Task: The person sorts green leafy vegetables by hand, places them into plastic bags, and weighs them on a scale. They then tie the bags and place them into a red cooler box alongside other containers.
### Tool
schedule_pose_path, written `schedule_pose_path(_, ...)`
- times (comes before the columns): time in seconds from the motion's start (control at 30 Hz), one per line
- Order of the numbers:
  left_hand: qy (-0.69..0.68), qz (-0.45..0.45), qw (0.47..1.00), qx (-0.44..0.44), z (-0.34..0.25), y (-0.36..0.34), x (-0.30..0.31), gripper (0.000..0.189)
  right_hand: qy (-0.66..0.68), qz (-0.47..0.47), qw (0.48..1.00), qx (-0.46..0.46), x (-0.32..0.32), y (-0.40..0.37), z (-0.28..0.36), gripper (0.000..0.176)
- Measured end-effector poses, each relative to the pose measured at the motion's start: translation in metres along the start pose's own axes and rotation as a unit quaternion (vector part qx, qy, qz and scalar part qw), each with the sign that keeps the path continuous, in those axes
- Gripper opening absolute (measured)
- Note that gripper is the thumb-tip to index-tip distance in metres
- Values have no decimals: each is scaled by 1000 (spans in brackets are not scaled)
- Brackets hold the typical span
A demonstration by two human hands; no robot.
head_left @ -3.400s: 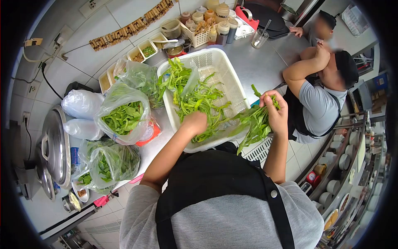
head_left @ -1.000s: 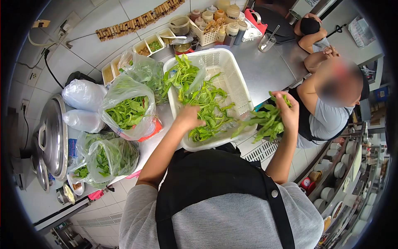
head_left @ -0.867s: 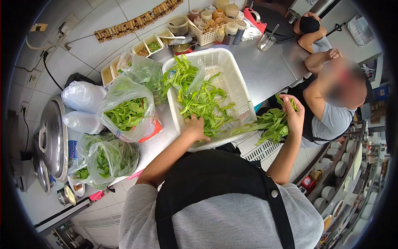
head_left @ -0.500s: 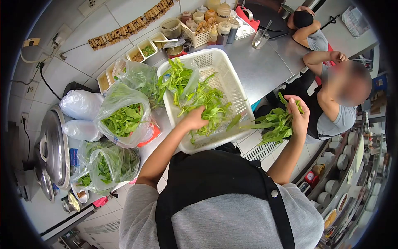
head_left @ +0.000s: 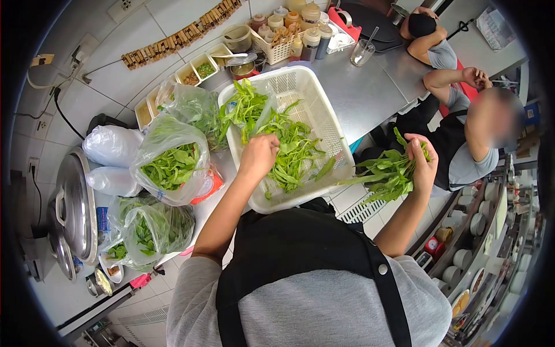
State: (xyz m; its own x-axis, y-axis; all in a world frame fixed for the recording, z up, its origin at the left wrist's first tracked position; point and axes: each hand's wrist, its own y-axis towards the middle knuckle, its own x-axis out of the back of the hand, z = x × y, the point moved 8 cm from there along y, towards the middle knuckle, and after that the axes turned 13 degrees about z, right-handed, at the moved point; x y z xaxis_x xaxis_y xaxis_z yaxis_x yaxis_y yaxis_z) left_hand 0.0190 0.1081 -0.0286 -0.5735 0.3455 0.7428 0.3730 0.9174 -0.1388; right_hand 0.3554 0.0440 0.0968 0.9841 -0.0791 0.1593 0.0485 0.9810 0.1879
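A white perforated basket (head_left: pixel 317 95) in front of me holds loose leafy greens (head_left: pixel 292 153) and an open plastic bag of greens at its far left. My left hand (head_left: pixel 260 155) is over the basket's left part, fingers closed at the edge of the greens; what they pinch is too small to make out. Off the basket's right side, my right hand (head_left: pixel 422 162) is wrapped round a bunch of leafy greens (head_left: pixel 384 173), whose stems point left toward the basket rim.
Bags of greens (head_left: pixel 170 165) and large metal lids (head_left: pixel 78 202) stand at left. Sauce bottles (head_left: pixel 311 40), small tubs (head_left: pixel 204 66) and a glass (head_left: pixel 362 53) line the back. Two people (head_left: pixel 471 133) are at right, near shelves of bowls (head_left: pixel 462 258).
My left hand has moved up and left from the loose greens. My right hand has shifted slightly right with its bunch. The nearer person at right has moved a little.
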Motion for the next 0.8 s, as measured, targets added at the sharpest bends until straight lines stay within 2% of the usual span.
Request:
schedule_pose_path(0.03, -32, -1, 999, -14, 4, 0, -5, 9, 2, 1, 1000, 10, 0, 0, 2, 19)
schedule_pose_path(0.13, -39, 3, 999, 9, 15, -6, -11, 5, 11, 5, 1000, 12, 1, -1, 5, 19)
schedule_pose_path(0.23, -49, 0, 997, 61, 32, -14, -13, 5, 17, 2, 1000, 16, 5, -3, 4, 19)
schedule_pose_path(0.37, -101, -31, 992, 65, 49, -27, -10, 7, 19, 0, 1000, 17, 5, -5, 6, 19)
schedule_pose_path(0.47, -113, -27, 988, 105, 61, -37, -10, 9, 23, 22, 999, 21, -4, 0, 10, 19)
schedule_pose_path(0.57, -64, 14, 991, 117, 59, -40, -24, 16, 32, 58, 997, 28, -22, 9, 12, 19)
schedule_pose_path(0.63, 25, 87, 989, 114, 55, -34, -53, 20, 53, 76, 996, 14, -41, 16, 8, 18)
schedule_pose_path(0.7, 34, 49, 991, 120, 54, -24, -69, 20, 43, 115, 992, 6, -66, 21, 5, 17)
schedule_pose_path(0.8, 13, 5, 993, 121, 63, -18, -74, 21, 23, 246, 966, -74, -126, 19, -4, 16)
